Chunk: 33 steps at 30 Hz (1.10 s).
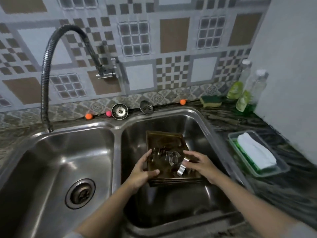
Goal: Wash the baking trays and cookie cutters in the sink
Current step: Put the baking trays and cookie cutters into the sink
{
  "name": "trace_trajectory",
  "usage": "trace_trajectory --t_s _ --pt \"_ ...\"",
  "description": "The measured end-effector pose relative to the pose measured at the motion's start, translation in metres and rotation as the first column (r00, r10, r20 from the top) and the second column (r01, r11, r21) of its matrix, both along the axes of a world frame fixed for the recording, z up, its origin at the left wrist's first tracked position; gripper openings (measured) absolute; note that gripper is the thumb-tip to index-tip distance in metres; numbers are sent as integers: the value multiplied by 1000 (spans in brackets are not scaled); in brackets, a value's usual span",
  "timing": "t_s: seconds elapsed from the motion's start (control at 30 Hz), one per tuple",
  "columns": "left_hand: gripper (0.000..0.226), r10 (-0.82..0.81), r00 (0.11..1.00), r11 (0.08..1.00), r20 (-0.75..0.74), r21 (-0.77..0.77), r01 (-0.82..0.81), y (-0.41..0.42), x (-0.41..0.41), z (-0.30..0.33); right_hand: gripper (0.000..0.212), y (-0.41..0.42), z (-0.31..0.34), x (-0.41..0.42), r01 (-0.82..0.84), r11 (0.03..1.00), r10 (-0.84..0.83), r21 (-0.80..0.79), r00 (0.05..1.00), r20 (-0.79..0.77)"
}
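Note:
A stack of dark brown baking trays (164, 140) lies in the right basin of the double steel sink (118, 134). Shiny metal cookie cutters (172, 158) rest on the top tray, and one bent strip-like cutter (181, 169) sits near the tray's front right corner. My left hand (145, 169) grips the tray stack's left front edge, thumb on top. My right hand (200, 163) hovers at the right edge with fingers spread, fingertips close to the strip-like cutter; whether it touches the cutter I cannot tell.
A flexible tap hose (45, 83) arches over the left basin, whose drain (80, 193) is uncovered. Two sink strainers (119, 111) and small coloured balls (88, 116) line the back ledge. A sponge (210, 101), soap bottles (243, 98) and a tub with a white cloth (257, 152) stand on the right counter.

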State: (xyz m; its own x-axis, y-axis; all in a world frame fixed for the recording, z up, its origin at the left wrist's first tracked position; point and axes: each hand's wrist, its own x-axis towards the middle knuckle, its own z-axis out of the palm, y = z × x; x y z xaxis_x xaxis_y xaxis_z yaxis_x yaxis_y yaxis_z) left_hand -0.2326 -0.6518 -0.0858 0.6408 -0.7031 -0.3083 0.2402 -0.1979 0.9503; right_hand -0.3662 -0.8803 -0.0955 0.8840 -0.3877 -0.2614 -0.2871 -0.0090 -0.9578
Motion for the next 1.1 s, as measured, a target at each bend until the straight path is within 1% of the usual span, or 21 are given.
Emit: trace_trajectory --t_s 0.13,0.2,0.33,0.47,0.5,0.6,0.63,0.7,0.77,0.83,0.9,0.97,1.03,1.1 --pt "94 8 999 996 37 83 -12 -13 7 -19 65 -13 -20 14 0 994 7 113 998 -60" --pt "93 13 999 995 39 94 -17 -19 11 -25 68 -20 -30 22 -7 989 21 150 996 -92" --pt "90 5 1000 991 6 133 -6 -31 14 -37 76 -32 -49 35 -19 985 44 172 989 -142" --pt "94 7 1000 986 29 165 -12 -36 18 -55 95 -36 -60 47 -35 983 71 182 978 -197" --pt "95 9 999 985 32 172 -14 -36 18 -59 96 -36 -60 50 -36 982 76 183 974 -213" --pt "94 21 1000 982 -6 188 -19 -35 21 -70 86 -31 -64 53 -48 980 99 194 961 -259" --pt "93 20 1000 980 -13 197 -17 -34 21 -72 87 -29 -66 53 -48 982 96 183 959 -268" --pt "91 27 1000 976 -9 214 -25 -37 20 -75 92 -26 -71 53 -47 988 87 146 957 -278" --pt "87 39 999 967 19 252 -42 -41 20 -73 92 -26 -68 52 -73 992 99 99 953 -286" --pt "86 16 988 919 151 387 -74 -45 25 -71 90 -28 -67 51 -87 996 92 32 955 -281" --pt "86 -89 947 845 308 527 -92 -49 30 -67 96 -28 -64 50 -101 993 80 -62 957 -279" --pt "87 -191 892 824 411 561 -82 -52 32 -61 105 -25 -63 47 -139 969 68 -205 945 -319" --pt "88 -259 845 820 468 569 -63 -59 34 -56 111 -20 -64 43 -197 923 54 -330 917 -396" --pt "90 -333 818 784 469 620 -36 -65 38 -57 114 -13 -64 40 -261 881 50 -394 880 -472"
